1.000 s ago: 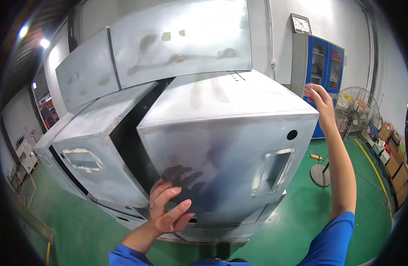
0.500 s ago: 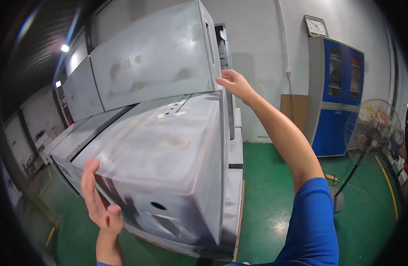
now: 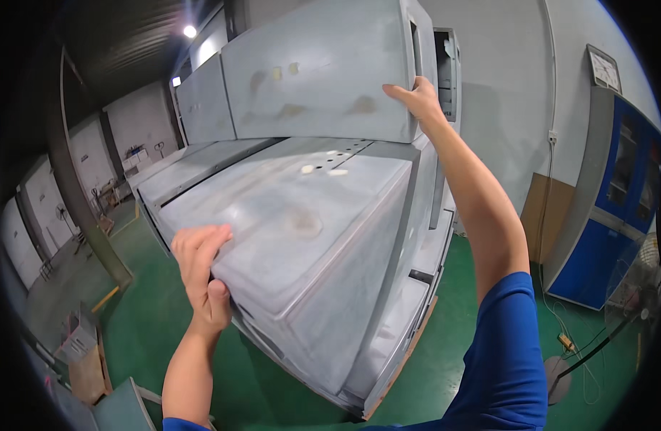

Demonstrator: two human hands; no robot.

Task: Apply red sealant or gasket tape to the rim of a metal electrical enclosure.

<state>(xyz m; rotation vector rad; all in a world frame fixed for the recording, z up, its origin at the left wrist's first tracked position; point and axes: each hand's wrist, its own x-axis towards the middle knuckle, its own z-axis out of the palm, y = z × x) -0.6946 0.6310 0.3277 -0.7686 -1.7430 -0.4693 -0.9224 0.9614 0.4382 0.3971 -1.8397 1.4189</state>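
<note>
A large grey metal cabinet (image 3: 316, 79) with patchy brown marks lies on top of another grey metal cabinet (image 3: 273, 208). My right hand (image 3: 420, 100) grips the upper cabinet's right edge, thumb on the near face and fingers round the side by a slot, partly hidden. Lower down, my left hand (image 3: 203, 269) holds the near left edge of the lower cabinet. Its fingers bend over the top and the thumb presses below the rim. Small holes and pale patches mark the lower cabinet's top.
More grey metal pieces (image 3: 395, 323) sit beneath, on a brown pallet (image 3: 401, 363). On the right stand a blue and grey cupboard (image 3: 596, 233) and a floor fan (image 3: 643, 314), with cables on the green floor (image 3: 456, 309). A steel post (image 3: 79, 172) rises at left.
The view has turned left, so the stack sits further right. My right hand has closed on the upper cabinet's edge. My left hand has moved onto the lower cabinet's edge.
</note>
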